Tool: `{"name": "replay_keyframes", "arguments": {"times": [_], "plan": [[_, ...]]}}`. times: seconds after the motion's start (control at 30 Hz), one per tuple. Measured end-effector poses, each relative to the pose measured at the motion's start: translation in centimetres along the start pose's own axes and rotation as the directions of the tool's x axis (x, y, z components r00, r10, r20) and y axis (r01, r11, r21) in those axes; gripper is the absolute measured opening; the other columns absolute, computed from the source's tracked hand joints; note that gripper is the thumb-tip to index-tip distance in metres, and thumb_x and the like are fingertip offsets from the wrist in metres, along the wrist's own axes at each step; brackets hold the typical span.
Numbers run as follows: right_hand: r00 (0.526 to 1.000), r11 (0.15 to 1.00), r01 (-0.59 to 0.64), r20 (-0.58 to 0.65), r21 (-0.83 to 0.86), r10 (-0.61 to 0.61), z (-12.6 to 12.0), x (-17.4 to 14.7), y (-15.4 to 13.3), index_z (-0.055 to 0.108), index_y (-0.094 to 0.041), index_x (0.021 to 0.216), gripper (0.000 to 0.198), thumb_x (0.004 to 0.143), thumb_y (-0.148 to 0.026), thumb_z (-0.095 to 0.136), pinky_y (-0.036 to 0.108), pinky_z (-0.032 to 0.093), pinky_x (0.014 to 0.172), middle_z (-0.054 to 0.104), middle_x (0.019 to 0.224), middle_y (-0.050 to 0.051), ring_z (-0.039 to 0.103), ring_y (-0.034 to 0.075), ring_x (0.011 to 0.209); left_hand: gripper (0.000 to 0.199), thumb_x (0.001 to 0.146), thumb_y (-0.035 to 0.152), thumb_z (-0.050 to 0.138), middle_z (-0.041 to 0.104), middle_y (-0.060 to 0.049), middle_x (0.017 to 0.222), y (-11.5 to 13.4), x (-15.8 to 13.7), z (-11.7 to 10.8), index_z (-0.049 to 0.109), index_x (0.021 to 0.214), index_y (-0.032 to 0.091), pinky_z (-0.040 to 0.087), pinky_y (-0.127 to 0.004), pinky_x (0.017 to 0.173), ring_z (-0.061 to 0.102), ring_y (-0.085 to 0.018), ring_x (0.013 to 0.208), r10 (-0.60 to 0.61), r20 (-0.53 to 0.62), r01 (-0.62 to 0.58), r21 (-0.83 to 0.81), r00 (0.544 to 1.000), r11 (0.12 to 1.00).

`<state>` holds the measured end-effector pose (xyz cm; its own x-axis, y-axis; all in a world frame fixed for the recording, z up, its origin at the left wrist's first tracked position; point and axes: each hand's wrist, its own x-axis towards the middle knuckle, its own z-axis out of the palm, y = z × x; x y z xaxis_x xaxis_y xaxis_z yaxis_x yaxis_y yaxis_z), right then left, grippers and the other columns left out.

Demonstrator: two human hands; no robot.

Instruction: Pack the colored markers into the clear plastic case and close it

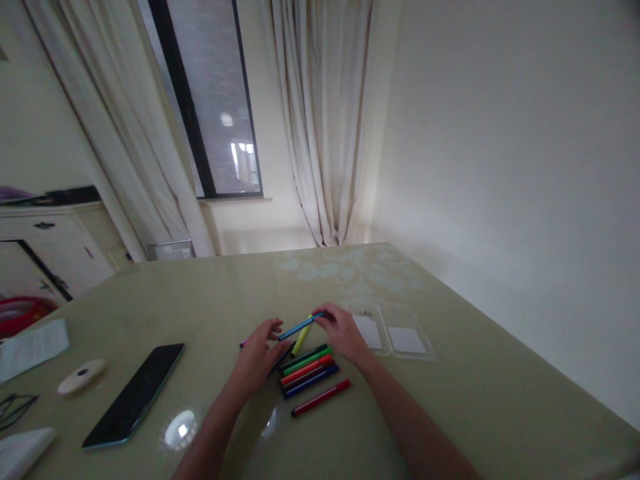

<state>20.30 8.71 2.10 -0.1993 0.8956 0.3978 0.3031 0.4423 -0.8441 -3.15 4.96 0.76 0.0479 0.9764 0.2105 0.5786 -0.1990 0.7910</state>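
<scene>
A light-blue marker (pixel 299 327) is held up at a slant by my right hand (pixel 342 331), whose fingers close on its upper right end. The marker's lower left end reaches the gap between thumb and fingers of my left hand (pixel 260 351); those fingers are apart, and whether they touch it is hard to see. Beneath lie a yellow marker (pixel 300 341) and a dark marker (pixel 281 358), partly covered by my left hand. Nearer me, a green marker (pixel 307 361), an orange-red marker (pixel 307 371) and a blue marker (pixel 313 381) lie side by side. A red marker (pixel 321 399) lies apart in front.
An opened clear plastic case (pixel 425 347) with white inserts lies right of my hands. On the left are a phone (pixel 135 397), a whitish oval object (pixel 81 377), a paper sheet (pixel 35 348) and a black cable (pixel 15 408). A wall borders the table (pixel 500 400) on the right.
</scene>
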Motion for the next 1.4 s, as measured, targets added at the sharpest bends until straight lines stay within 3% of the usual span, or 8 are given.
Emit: {"name": "replay_keyframes", "arguments": {"times": [0.13, 0.33, 0.53, 0.63, 0.73, 0.9, 1.17, 1.4], "plan": [[0.998, 0.995, -0.07, -0.005, -0.072, 0.07, -1.7, 0.4, 1.4, 0.07, -0.019, 0.099, 0.017, 0.09, -0.021, 0.056, 0.03, 0.051, 0.076, 0.073, 0.088, 0.003, 0.065, 0.019, 0.08, 0.035, 0.08, 0.046, 0.062, 0.074, -0.008, 0.101, -1.9, -0.1, -1.2, 0.068, 0.101, 0.019, 0.053, -0.034, 0.078, 0.069, -0.024, 0.086, -0.087, 0.091, 0.067, 0.202, 0.992, 0.977], [0.98, 0.967, 0.018, 0.196, -0.254, 0.033, -2.1, -0.2, 1.8, 0.071, -0.02, 0.105, 0.024, 0.093, -0.014, 0.051, 0.034, 0.046, 0.098, 0.073, 0.116, 0.007, 0.065, 0.021, 0.11, 0.029, 0.086, 0.042, 0.056, 0.075, -0.008, 0.101, -1.5, -0.2, -1.4, 0.07, 0.097, 0.02, 0.052, -0.032, 0.078, 0.07, -0.023, 0.085, -0.088, 0.133, 0.05, 0.271, 0.987, 0.961], [0.964, 0.78, 0.158, 0.264, -0.605, 0.009, -0.1, -0.6, 1.9, 0.067, -0.023, 0.127, 0.041, 0.095, -0.007, 0.046, 0.035, 0.039, 0.104, 0.065, 0.135, 0.009, 0.056, 0.021, 0.124, 0.019, 0.085, 0.033, 0.059, 0.075, -0.006, 0.1, -1.5, -0.1, -1.3, 0.07, 0.096, 0.022, 0.052, -0.031, 0.078, 0.07, -0.023, 0.086, -0.096, 0.14, 0.052, 0.289, 0.985, 0.956], [0.945, 0.726, 0.22, 0.327, -0.652, 0.008, 0.7, -0.5, 2.1, 0.059, -0.027, 0.141, 0.051, 0.096, -0.006, 0.046, 0.038, 0.033, 0.109, 0.059, 0.146, 0.007, 0.05, 0.022, 0.134, 0.018, 0.088, 0.031, 0.058, 0.075, -0.007, 0.101, -1.5, -0.2, -1.4, 0.07, 0.098, 0.022, 0.052, -0.032, 0.079, 0.069, -0.023, 0.088, -0.089, 0.105, 0.054, 0.297, 0.99, 0.953], [0.933, 0.715, 0.235, 0.358, -0.658, 0.023, 0.7, -0.3, 1.9, 0.066, -0.029, 0.131, 0.04, 0.097, -0.012, 0.052, 0.038, 0.033, 0.107, 0.066, 0.136, 0.006, 0.053, 0.023, 0.128, 0.017, 0.088, 0.029, 0.058, 0.075, -0.006, 0.102, -1.5, -0.2, -1.4, 0.069, 0.101, 0.022, 0.052, -0.03, 0.08, 0.069, -0.021, 0.088, -0.09, 0.101, 0.055, 0.31, 0.991, 0.949], [0.952, 0.752, 0.187, 0.305, -0.632, 0.02, -0.1, -0.4, 1.1, 0.074, -0.024, 0.102, 0.021, 0.102, -0.021, 0.053, 0.036, 0.034, 0.099, 0.072, 0.114, 0.005, 0.058, 0.021, 0.113, 0.017, 0.091, 0.024, 0.057, 0.073, -0.008, 0.106, -1.3, 0.0, -0.9, 0.069, 0.102, 0.021, 0.05, -0.032, 0.087, 0.068, -0.022, 0.095, -0.053, 0.07, 0.025, 0.351, 0.996, 0.936], [0.967, 0.825, 0.156, 0.253, -0.543, -0.017, -0.2, -0.3, 1.2, 0.074, -0.025, 0.11, 0.026, 0.102, -0.02, 0.049, 0.035, 0.034, 0.1, 0.076, 0.114, 0.003, 0.063, 0.02, 0.11, 0.02, 0.094, 0.027, 0.056, 0.07, -0.009, 0.108, -0.9, -0.1, -0.5, 0.074, 0.098, 0.021, 0.048, -0.038, 0.096, 0.065, -0.025, 0.106, 0.015, 0.035, -0.029, 0.445, 0.999, 0.895], [0.998, 0.656, -0.06, -0.068, -0.753, 0.012, -2.8, 0.4, 2.2, 0.07, -0.023, 0.122, 0.03, 0.103, -0.023, 0.047, 0.039, 0.034, 0.101, 0.069, 0.131, 0.009, 0.056, 0.026, 0.121, 0.018, 0.092, 0.028, 0.058, 0.066, -0.01, 0.111, -0.6, -0.4, 0.0, 0.074, 0.091, 0.021, 0.047, -0.038, 0.097, 0.063, -0.026, 0.107, 0.063, 0.026, -0.068, 0.48, 0.998, 0.875]]}}
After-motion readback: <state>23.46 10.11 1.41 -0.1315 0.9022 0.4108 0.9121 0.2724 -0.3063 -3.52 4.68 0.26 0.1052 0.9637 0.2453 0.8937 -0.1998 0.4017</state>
